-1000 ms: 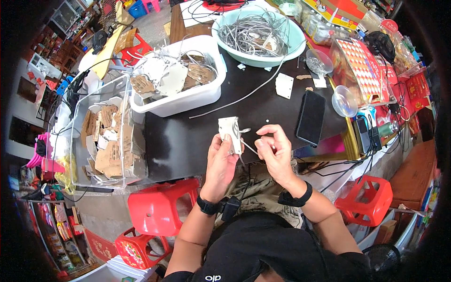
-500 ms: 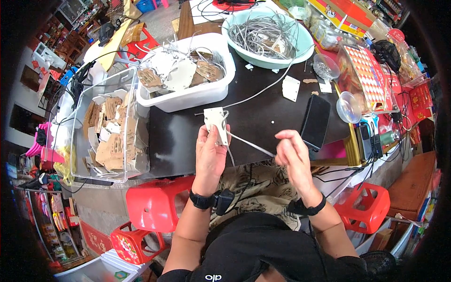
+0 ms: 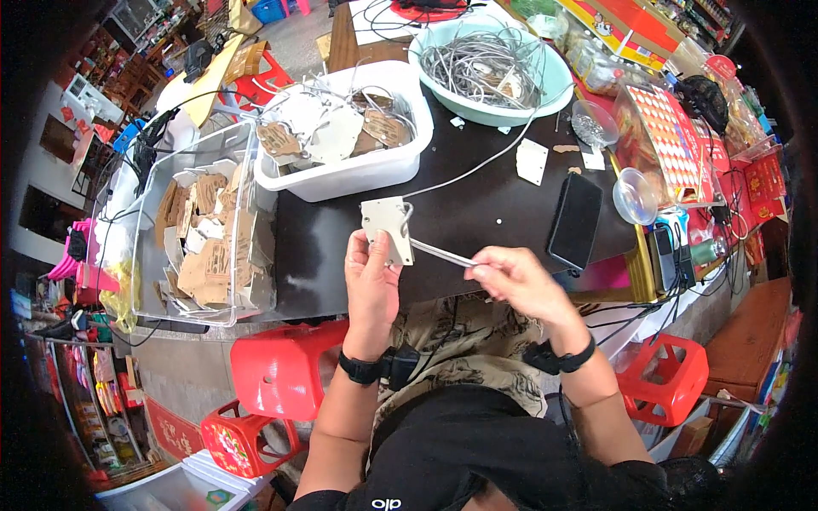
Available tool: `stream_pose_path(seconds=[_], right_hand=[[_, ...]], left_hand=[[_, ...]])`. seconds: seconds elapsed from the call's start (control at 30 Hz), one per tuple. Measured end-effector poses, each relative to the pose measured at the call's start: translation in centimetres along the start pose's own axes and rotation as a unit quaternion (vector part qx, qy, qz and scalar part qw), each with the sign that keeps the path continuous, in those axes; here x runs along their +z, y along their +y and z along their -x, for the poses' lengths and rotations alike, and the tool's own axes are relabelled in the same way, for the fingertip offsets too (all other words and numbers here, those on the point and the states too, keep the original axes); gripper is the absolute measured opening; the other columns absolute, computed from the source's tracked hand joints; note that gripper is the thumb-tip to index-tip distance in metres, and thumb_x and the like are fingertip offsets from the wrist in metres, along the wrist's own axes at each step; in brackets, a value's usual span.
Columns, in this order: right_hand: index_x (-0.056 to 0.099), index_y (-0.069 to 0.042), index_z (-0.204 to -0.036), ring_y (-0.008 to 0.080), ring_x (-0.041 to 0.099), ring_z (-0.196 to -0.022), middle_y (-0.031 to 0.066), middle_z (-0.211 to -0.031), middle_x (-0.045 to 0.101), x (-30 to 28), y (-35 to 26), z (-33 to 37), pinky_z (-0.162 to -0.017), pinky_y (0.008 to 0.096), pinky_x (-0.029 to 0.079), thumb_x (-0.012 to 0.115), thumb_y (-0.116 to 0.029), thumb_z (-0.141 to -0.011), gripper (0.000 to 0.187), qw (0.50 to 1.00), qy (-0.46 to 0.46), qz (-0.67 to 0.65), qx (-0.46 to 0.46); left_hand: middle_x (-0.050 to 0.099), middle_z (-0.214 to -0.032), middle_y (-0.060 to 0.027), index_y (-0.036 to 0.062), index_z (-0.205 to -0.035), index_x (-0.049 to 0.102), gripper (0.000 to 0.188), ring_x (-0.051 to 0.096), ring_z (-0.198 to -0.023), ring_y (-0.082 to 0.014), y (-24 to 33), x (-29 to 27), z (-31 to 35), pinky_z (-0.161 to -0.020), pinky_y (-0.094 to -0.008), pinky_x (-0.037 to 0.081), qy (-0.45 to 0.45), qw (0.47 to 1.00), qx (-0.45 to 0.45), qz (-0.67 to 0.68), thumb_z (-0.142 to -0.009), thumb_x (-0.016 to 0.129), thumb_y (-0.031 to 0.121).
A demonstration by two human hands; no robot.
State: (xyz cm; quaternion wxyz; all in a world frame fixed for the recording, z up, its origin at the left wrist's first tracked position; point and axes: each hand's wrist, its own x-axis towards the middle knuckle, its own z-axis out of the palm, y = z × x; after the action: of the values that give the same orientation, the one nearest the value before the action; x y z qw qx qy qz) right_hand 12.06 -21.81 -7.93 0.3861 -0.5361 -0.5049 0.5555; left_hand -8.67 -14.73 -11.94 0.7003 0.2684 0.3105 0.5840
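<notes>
My left hand [image 3: 371, 283] holds a small pale cardboard tag [image 3: 388, 228] upright above the near edge of the dark table [image 3: 477, 204]. A thin grey cord [image 3: 439, 253] runs from the tag to my right hand [image 3: 515, 281], which pinches its end between thumb and fingers. From the tag a long cord also trails up toward the teal basin [image 3: 554, 85] full of grey cords. Both hands hover over the table edge, above my lap.
A white tub [image 3: 358, 175] holds finished tags with cords. A clear bin [image 3: 204, 230] at the left holds several brown card pieces. A black phone [image 3: 576, 220], a loose white tag [image 3: 532, 160] and small clear cups lie on the right. Red stools stand below.
My right hand has drawn the cord out to the right, away from the tag. The left hand has kept the tag raised, shifting slightly.
</notes>
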Motion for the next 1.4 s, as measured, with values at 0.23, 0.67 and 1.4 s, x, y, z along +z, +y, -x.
stream_pose_path(seconds=[0.23,0.67,1.4], right_hand=[[0.062,-0.001,-0.086,0.0283,0.060,-0.059,0.0135,-0.069,0.061,-2.8,-1.9,-0.5,-0.054,0.0347,0.043,0.060,-0.014,-0.087,0.014,0.914,0.213,0.299,-0.174],[0.060,-0.001,-0.083,0.0191,0.055,-0.068,0.0091,-0.075,0.055,0.1,-3.3,-0.5,-0.058,0.0305,0.042,0.066,-0.003,-0.081,0.007,0.804,0.420,0.232,-0.352],[0.048,0.002,-0.132,0.0215,0.041,-0.127,0.0140,-0.139,0.044,-0.3,-2.7,-3.1,-0.107,0.0350,0.029,0.038,-0.042,-0.100,0.055,0.986,0.026,-0.027,-0.160]], left_hand=[[0.060,-0.109,-0.0066,0.0055,-0.118,0.045,0.036,0.060,-0.095,-0.0180,0.3,-1.1,0.0,-0.077,-0.0288,0.050,0.039,0.979,-0.021,-0.197,-0.087,0.062,0.002],[0.067,-0.079,-0.0039,0.0011,-0.104,0.065,0.023,0.061,-0.066,-0.0072,1.7,6.2,0.5,-0.056,-0.0191,0.044,-0.124,0.928,0.036,-0.349,-0.098,0.052,0.019],[0.065,-0.076,-0.0025,0.0017,-0.106,0.069,0.023,0.057,-0.062,-0.0066,0.4,7.8,1.5,-0.055,-0.0214,0.048,-0.140,0.899,0.047,-0.411,-0.093,0.060,0.018]])
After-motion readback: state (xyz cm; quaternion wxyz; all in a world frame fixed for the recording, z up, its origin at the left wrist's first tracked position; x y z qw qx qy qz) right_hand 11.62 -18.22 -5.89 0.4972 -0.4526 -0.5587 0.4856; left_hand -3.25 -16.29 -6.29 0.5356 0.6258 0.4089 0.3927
